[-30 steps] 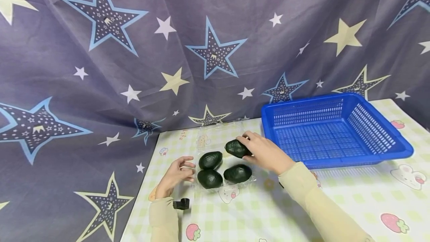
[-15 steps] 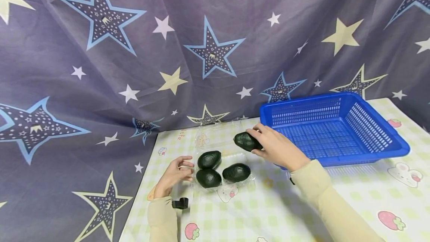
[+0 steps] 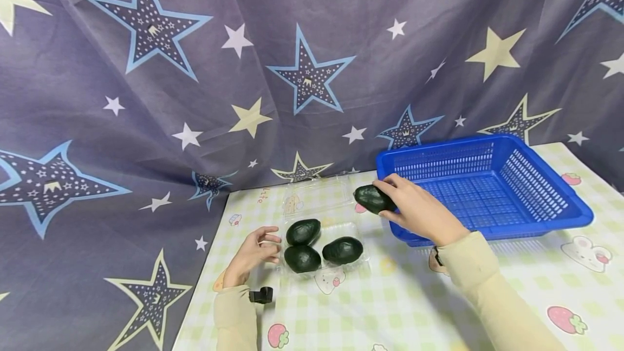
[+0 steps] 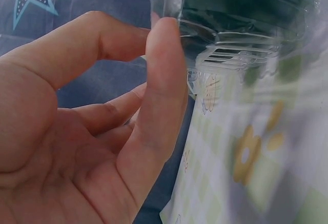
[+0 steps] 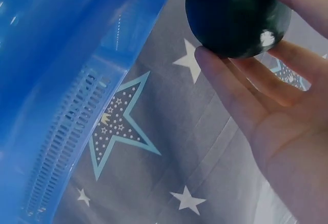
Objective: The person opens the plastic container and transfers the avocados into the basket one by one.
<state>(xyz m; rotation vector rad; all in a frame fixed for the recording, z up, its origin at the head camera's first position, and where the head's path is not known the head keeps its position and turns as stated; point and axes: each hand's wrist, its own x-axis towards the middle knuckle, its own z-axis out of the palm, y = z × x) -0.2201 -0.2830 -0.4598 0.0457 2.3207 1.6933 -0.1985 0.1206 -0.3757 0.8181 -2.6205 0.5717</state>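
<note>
My right hand (image 3: 416,207) grips a dark green avocado (image 3: 372,199) by its right side, held up at the left edge of the blue basket (image 3: 441,148). The right wrist view shows the avocado (image 5: 233,19) between thumb and fingers, beside the basket's wall (image 5: 61,131). Two avocados lie one behind the other, a front one (image 3: 302,259) and a back one (image 3: 303,232); a third avocado (image 3: 343,250) is to their right. All three rest in a clear plastic clamshell box (image 3: 361,261). My left hand (image 3: 255,253), fingers loosely bent, has its fingertips right at the box's left side (image 4: 230,55).
The clamshell's clear lid (image 3: 317,199) lies folded back towards the curtain. Behind the table hangs a star-patterned curtain (image 3: 195,96). A checked tablecloth (image 3: 341,318) covers the table. A black strap mount (image 3: 261,295) sits at the left wrist.
My right hand has carried the avocado out from over the clamshell box, rightwards to the basket's left edge. The left hand and the other avocados have kept their places.
</note>
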